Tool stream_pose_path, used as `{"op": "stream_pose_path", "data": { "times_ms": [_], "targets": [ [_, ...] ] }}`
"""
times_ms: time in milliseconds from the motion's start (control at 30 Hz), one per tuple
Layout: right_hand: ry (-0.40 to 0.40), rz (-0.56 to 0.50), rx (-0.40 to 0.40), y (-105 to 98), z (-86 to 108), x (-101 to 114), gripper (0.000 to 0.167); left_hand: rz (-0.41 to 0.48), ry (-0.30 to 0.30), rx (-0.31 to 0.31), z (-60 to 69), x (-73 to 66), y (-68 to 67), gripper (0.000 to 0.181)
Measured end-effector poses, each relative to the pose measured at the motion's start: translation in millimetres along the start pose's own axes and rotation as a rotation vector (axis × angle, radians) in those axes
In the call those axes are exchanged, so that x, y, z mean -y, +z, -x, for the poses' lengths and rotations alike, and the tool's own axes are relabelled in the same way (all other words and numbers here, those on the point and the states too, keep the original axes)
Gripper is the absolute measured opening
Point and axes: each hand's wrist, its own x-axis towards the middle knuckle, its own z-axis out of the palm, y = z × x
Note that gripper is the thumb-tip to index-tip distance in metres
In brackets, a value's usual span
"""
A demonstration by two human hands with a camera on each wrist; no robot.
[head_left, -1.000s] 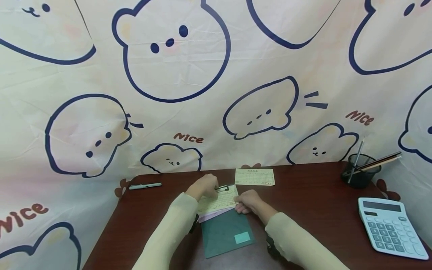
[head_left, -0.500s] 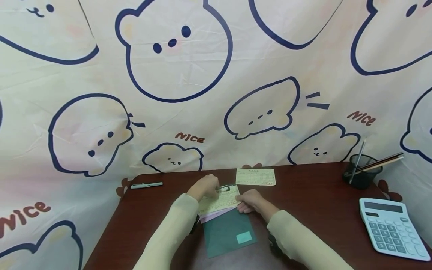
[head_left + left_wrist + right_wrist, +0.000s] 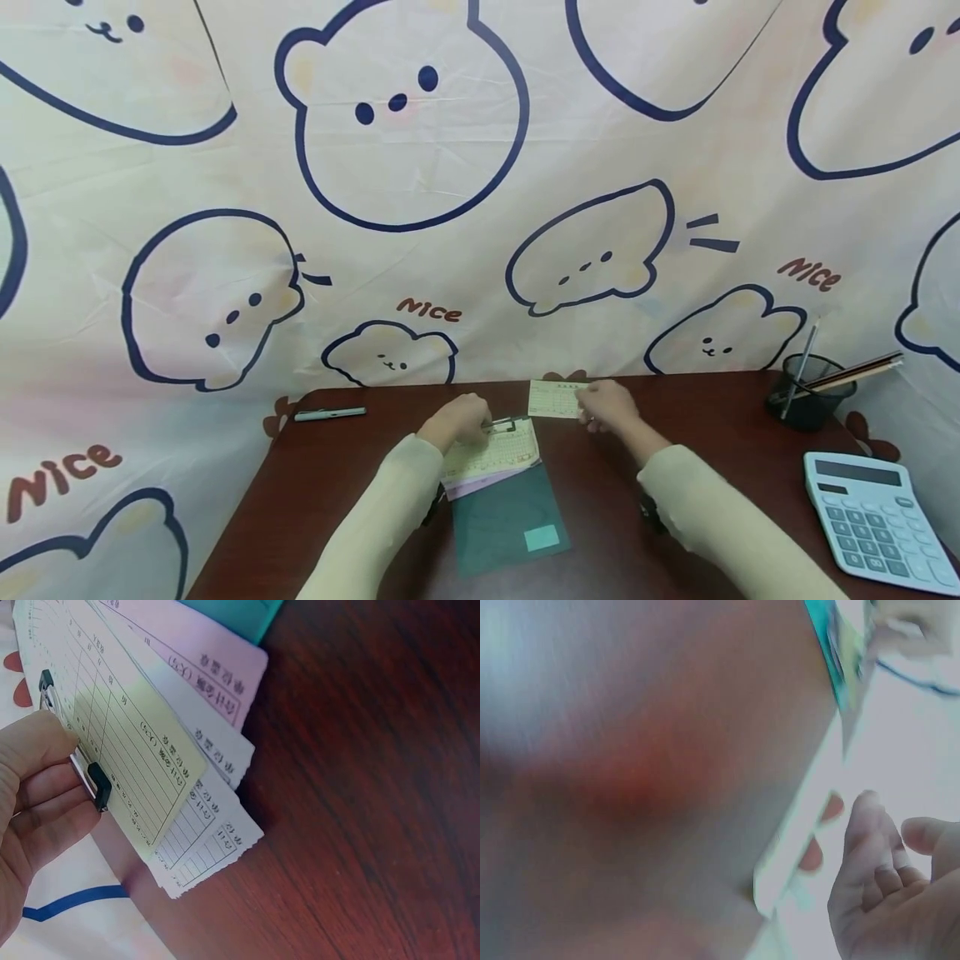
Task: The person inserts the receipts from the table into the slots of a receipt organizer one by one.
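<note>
A teal clipboard lies at the middle of the desk, with yellow, pink and white printed slips on its upper part. At its top edge my left hand holds the metal clip, the thumb pressing on it and the fingers underneath. In the left wrist view the slips' corners fan out unevenly. My right hand is over the right end of a loose yellow slip at the desk's back edge. In the blurred right wrist view, its thumb and fingers are apart, with nothing between them.
A capped pen lies at the back left of the brown desk. At the right stand a black mesh cup with pencils and a white calculator. A cartoon-printed cloth hangs behind.
My right hand has left the slips on the clipboard and moved back and right to the loose yellow slip. My left hand stays on the clip. The head view has shifted slightly.
</note>
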Motion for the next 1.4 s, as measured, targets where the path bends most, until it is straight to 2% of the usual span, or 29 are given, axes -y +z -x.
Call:
{"op": "stream_pose_path", "data": {
  "times_ms": [167, 367, 533, 767, 900, 1100, 1233, 1333, 1400],
  "targets": [
    [0.007, 0.125, -0.087, -35.7, -6.4, -2.0, 0.035, -0.002, -0.014, -0.007, 1.2, -0.3, 1.4, 0.014],
    [0.038, 0.195, -0.138, -52.2, -10.1, -9.0, 0.04, 0.011, 0.0, -0.014, 1.8, -0.3, -2.5, 0.012],
    [0.041, 0.227, -0.161, -51.0, -13.1, -12.7, 0.037, 0.009, 0.005, -0.011, 0.9, 1.1, -1.6, 0.012],
    [0.086, 0.312, -0.172, -47.8, -20.1, -19.8, 0.038, 0.006, 0.004, -0.002, 1.0, 0.9, 0.0, 0.016],
    [0.106, 0.368, -0.139, -45.0, -22.8, -24.8, 0.04, -0.006, 0.019, -0.01, 0.5, 2.6, 1.2, 0.014],
    [0.105, 0.451, -0.028, -36.0, -23.6, -29.2, 0.045, -0.011, 0.027, -0.004, -1.9, 4.4, 0.3, 0.008],
    [0.121, 0.492, 0.01, -27.7, -24.6, -29.4, 0.057, 0.003, 0.024, -0.003, -2.0, 4.0, 0.4, 0.01],
    [0.146, 0.506, 0.006, -22.1, -27.0, -28.2, 0.072, 0.005, 0.019, -0.011, -1.4, 3.5, 0.3, 0.011],
    [0.158, 0.517, -0.006, -18.3, -28.4, -27.6, 0.075, 0.007, 0.015, -0.006, -0.3, 3.9, 1.3, 0.011]
  ]
}}
